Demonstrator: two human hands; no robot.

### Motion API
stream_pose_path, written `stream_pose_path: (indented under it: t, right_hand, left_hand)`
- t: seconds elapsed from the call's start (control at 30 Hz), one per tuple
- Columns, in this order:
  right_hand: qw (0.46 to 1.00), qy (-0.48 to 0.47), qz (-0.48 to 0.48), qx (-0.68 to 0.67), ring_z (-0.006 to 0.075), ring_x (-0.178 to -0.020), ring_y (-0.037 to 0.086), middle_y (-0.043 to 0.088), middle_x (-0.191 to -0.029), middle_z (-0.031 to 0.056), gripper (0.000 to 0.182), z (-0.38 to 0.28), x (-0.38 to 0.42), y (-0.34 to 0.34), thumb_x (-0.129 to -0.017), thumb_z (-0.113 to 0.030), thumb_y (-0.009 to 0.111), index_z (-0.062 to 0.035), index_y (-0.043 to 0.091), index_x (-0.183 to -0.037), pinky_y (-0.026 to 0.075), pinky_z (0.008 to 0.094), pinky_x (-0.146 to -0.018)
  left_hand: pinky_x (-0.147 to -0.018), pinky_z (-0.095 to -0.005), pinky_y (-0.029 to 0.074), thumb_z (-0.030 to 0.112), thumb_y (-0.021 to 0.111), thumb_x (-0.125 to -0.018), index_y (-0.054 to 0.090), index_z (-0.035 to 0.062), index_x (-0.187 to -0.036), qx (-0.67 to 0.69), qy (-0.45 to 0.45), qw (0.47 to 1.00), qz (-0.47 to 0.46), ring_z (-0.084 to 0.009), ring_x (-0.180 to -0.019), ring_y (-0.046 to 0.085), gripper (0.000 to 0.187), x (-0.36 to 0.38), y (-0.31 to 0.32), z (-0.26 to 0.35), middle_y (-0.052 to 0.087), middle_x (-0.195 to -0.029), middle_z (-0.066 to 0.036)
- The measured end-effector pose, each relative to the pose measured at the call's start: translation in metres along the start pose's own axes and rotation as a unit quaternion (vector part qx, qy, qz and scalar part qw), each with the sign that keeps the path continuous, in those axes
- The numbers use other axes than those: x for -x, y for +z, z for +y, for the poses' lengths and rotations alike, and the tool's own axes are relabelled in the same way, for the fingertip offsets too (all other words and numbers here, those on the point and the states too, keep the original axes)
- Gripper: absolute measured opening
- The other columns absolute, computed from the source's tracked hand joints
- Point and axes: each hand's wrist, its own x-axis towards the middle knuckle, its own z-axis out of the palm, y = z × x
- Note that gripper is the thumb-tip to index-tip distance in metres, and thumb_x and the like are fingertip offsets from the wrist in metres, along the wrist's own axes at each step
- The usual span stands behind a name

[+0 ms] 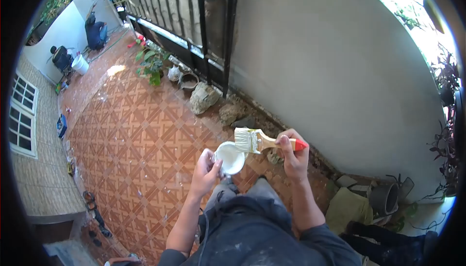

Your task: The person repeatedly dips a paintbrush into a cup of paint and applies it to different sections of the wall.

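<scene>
My left hand (208, 170) grips a small white cup (230, 159) by its side, thumb over the rim; whitish paint shows inside. In my right hand (294, 157) is a flat paintbrush (266, 141) with a wooden handle and a red end. Its bristles (242, 140) are coated with white paint and point left, right at the cup's upper rim. Fingers and thumb are wrapped around the handle. Both hands are in front of my body, above the tiled floor (141, 135).
A grey wall (335, 72) rises ahead to the right, beside a black metal gate (201, 33). Rocks (204, 98) and a leafy plant (153, 64) line its base. At the far left, a person (94, 33) crouches by a white wall near a white bucket (80, 65).
</scene>
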Motion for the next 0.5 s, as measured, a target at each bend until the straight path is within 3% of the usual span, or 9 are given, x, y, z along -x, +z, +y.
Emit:
stream_pose_path:
  t: [0.17, 0.3, 0.33, 0.5]
  right_hand:
    - [0.988, -0.003, -0.107, 0.111, 0.0017, -0.062, 0.045, 0.058, -0.073, -0.0056, 0.023, -0.02, -0.005, 0.036, -0.097, -0.022, 0.06, -0.0006, 0.065, -0.093, 0.036, 0.0181, -0.055]
    - [0.958, -0.056, -0.188, 0.209, 0.0051, -0.064, 0.054, 0.063, -0.073, 0.0022, 0.017, -0.031, -0.006, 0.075, -0.095, -0.016, 0.061, 0.0002, 0.066, -0.096, 0.043, 0.0212, -0.058]
    - [0.949, -0.045, -0.208, 0.232, 0.01, -0.065, 0.06, 0.065, -0.075, 0.0078, 0.014, -0.031, -0.004, 0.084, -0.093, -0.013, 0.063, 0.0, 0.066, -0.097, 0.047, 0.0246, -0.061]
    - [0.917, -0.099, -0.284, 0.261, 0.0217, -0.064, 0.064, 0.065, -0.076, 0.0145, 0.013, -0.008, 0.003, 0.123, -0.091, -0.012, 0.065, -0.0003, 0.065, -0.096, 0.05, 0.0308, -0.06]
  left_hand:
    - [-0.055, -0.0219, 0.05, 0.009, 0.052, -0.099, 0.039, 0.0057, -0.095, 0.01, 0.062, 0.997, 0.035, -0.0089, -0.06, 0.06, 0.014, 0.014, -0.022, 0.015, 0.056, -0.073, -0.003]
    - [-0.055, -0.0223, 0.052, 0.01, 0.052, -0.099, 0.039, 0.0056, -0.095, 0.024, 0.088, 0.994, 0.066, -0.011, -0.064, 0.064, 0.014, 0.032, -0.036, 0.021, 0.057, -0.076, -0.005]
    - [-0.055, -0.0222, 0.052, 0.01, 0.052, -0.099, 0.039, 0.0057, -0.095, 0.027, 0.097, 0.992, 0.079, -0.0109, -0.064, 0.063, 0.014, 0.036, -0.039, 0.021, 0.057, -0.076, -0.005]
    - [-0.056, -0.0245, 0.055, 0.008, 0.053, -0.098, 0.041, 0.0049, -0.096, 0.021, 0.099, 0.986, 0.13, -0.0116, -0.063, 0.062, 0.013, 0.062, -0.051, 0.016, 0.056, -0.077, -0.005]
